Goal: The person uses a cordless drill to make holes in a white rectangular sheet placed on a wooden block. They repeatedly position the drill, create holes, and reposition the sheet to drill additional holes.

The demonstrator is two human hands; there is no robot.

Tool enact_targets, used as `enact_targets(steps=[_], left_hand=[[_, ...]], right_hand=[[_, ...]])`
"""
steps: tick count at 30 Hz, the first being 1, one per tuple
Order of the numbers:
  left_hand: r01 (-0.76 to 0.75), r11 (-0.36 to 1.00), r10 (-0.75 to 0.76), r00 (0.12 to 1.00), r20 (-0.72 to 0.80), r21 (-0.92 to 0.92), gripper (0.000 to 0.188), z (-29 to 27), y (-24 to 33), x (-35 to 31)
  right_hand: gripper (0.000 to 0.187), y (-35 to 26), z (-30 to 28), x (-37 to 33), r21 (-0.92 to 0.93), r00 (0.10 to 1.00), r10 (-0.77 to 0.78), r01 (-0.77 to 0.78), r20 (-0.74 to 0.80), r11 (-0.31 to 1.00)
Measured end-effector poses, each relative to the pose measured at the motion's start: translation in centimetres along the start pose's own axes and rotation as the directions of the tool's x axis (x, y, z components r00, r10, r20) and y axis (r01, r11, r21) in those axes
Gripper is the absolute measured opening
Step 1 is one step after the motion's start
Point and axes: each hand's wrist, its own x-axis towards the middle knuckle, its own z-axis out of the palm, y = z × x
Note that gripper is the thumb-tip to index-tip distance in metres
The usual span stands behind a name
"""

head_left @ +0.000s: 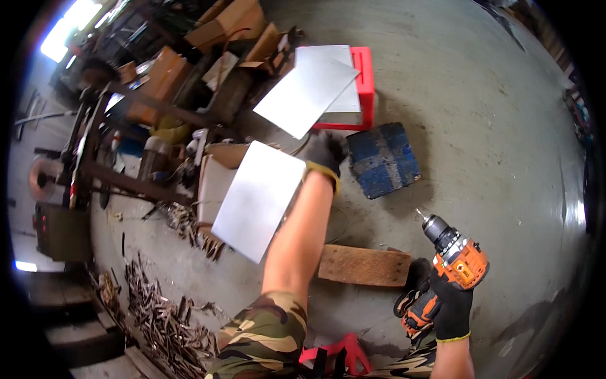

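My right hand (452, 307), in a black glove with a yellow cuff, is wrapped round the grip of an orange and black cordless drill (464, 262). The drill's bit points up and to the left. My left arm reaches forward, and its gloved left hand (325, 153) is dark and blurred, its fingers not distinct. Beside that wrist is a flat silver metal sheet (259, 199), slanting over a carton; whether the hand grips it cannot be told. Just right of the left hand sits a blue block (383, 160) wrapped with grey tape.
Two more metal sheets (309, 91) lie overlapping on a red stool (364, 79) ahead. A wooden block (364, 265) rests on the floor between my arms. Metal scraps (161, 303) are heaped at lower left. A metal rack (139, 177) and cartons (230, 25) crowd the left.
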Motion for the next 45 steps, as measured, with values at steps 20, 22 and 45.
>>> enact_targets(steps=[20,22,45], left_hand=[[-0.113,0.993,0.118,0.964,-0.239,0.034,0.025,-16.2,15.5,-29.5],[-0.212,0.974,0.225,0.954,-0.197,0.084,0.024,-15.2,16.7,-32.0],[0.387,0.707,-0.412,0.906,-0.099,0.592,0.031,-12.2,-1.8,-38.4]], right_hand=[[0.029,0.7,0.2,-7.8,0.195,0.935,-0.158,0.099,0.317,0.976],[0.029,0.2,-0.7,-7.6,0.190,0.917,-0.177,0.114,0.357,0.975],[0.047,0.7,-8.2,-5.1,0.346,0.904,-0.366,0.279,0.221,0.896]])
